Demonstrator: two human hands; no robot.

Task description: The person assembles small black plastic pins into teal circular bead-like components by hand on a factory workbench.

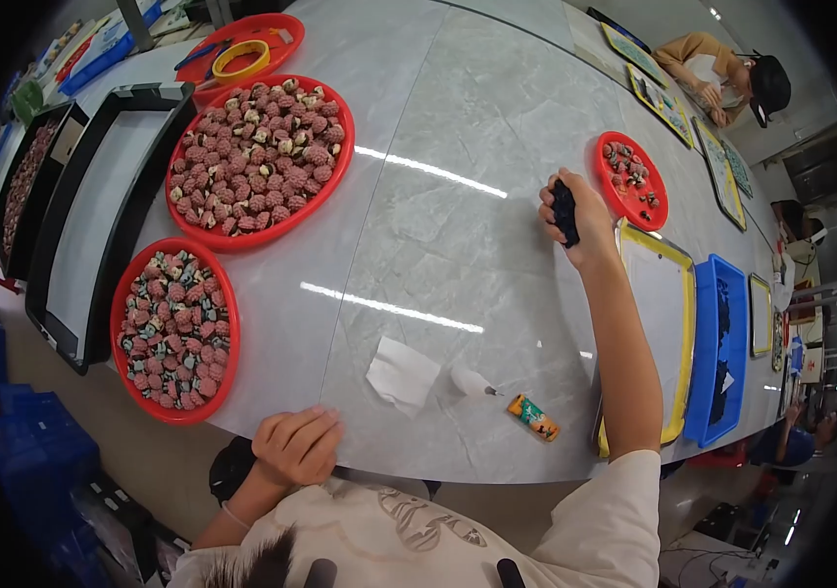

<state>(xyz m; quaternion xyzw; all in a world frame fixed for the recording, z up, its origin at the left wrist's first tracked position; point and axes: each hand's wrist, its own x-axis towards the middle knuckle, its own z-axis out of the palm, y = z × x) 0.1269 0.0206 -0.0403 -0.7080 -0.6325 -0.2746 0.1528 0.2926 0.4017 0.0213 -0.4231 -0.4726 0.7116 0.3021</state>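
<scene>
Nearest the camera, the left hand (297, 446) rests on the near edge of the grey marble-look table (458, 196), fingers curled loosely under the palm; it holds nothing that can be seen. Just beyond it on the tabletop lie a white paper square (402, 375), a crumpled white scrap (470, 381) and a small orange tube (533, 417).

Farther out, toward the right side of the table, the right hand (575, 218) is clenched around a small dark object (565, 212). The fingers cover most of it, so its kind cannot be made out. Just beside that hand sit a small red tray (631, 180) and a yellow-rimmed tray (659, 333), with a blue bin (717, 348) past that at the right edge.

Along the left edge are two big red trays (175, 328) (260, 162) heaped with small pinkish pieces, too small to identify. Black trays (105, 211) beyond them are bent by the lens. Another person (727, 83) sits at the far right corner.
</scene>
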